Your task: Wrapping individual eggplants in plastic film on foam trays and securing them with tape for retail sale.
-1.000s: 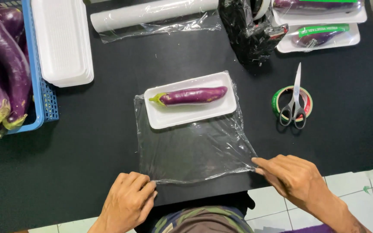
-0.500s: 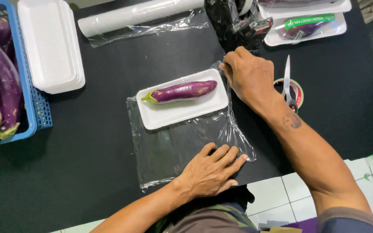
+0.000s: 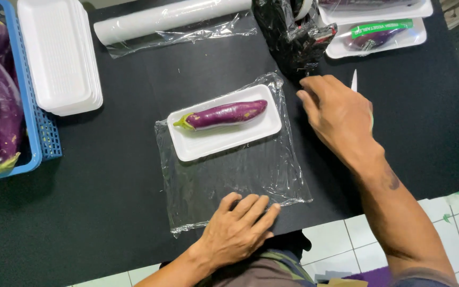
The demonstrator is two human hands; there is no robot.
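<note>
A black table [image 3: 107, 212] fills the view, with pale floor tiles [image 3: 341, 239] along its near edge. At its centre lies a clear plastic sheet [image 3: 240, 175] bearing a white foam tray [image 3: 224, 139] with one purple eggplant [image 3: 224, 114]. The left hand [image 3: 240, 231] presses flat, fingers spread, on the sheet's near edge. The right hand [image 3: 338, 114], loosely open and empty, hovers just right of the tray. A blue basket [image 3: 38, 138] of eggplants sits far left.

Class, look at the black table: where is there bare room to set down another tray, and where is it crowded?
Bare: the table between the blue basket and the plastic film, and right of the right hand. Crowded: the far edge, with film roll, black dispenser and wrapped trays.
</note>
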